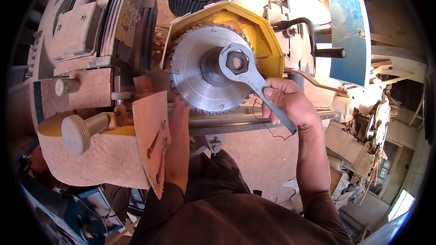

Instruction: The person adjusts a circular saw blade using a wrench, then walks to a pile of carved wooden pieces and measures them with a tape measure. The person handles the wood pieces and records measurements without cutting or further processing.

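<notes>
Sawdust coats most of the machine around a toothed saw blade (pixel 206 69) that sits on its arbor under a yellow guard (pixel 254 31). A flat grey wrench (pixel 254 79) has its ring end seated over the hex nut (pixel 237 61) at the blade's centre, its handle running down and to the right. The right hand (pixel 286 102) is wrapped shut around that handle, thumb on top — a grip far out from the nut, which gives the most leverage. The left hand (pixel 179 109) reaches up to the blade's lower left edge; it seems to steady the blade so it cannot spin with the nut, but its fingers are hidden behind the blade, so I cannot tell how far they are closed.

Close in on the left stand a dusty orange plate (pixel 152 136) and two round knobs (pixel 77 131) — they crowd the left forearm. A black lever (pixel 313 41) and a blue panel (pixel 347 36) sit to the upper right, apart from the wrench's path.
</notes>
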A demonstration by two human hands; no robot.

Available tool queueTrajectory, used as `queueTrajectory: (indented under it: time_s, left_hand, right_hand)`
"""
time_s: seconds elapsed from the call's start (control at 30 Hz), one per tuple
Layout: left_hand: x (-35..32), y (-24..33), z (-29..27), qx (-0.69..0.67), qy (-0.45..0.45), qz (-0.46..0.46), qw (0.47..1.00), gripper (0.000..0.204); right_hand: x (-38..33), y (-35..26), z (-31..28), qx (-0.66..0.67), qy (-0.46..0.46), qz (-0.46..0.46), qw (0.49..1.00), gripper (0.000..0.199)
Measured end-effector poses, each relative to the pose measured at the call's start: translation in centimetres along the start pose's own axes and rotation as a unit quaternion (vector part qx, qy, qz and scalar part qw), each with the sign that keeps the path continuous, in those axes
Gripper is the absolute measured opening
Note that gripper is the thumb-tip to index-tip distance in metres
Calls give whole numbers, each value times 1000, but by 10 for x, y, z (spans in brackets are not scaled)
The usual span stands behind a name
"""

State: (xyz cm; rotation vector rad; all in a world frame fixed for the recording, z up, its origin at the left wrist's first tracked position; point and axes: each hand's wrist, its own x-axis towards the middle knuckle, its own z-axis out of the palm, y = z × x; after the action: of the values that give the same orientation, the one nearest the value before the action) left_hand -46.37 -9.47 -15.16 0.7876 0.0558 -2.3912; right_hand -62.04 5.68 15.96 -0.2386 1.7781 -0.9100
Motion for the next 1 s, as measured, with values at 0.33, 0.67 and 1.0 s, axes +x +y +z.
queueTrajectory:
  time_s: [0.33,0.67,1.0]
  left_hand:
    - [2,1,-1,7,3,1,1000,58]
    - [9,-1,3,9,2,7,1000,58]
    - [5,-7,3,15,-2,11,1000,58]
  right_hand:
    - [19,-8,-19,-93,40,6,995,33]
    - [-1,19,38,-32,32,-14,999,27]
    - [-1,51,106,348,97,-54,931,31]
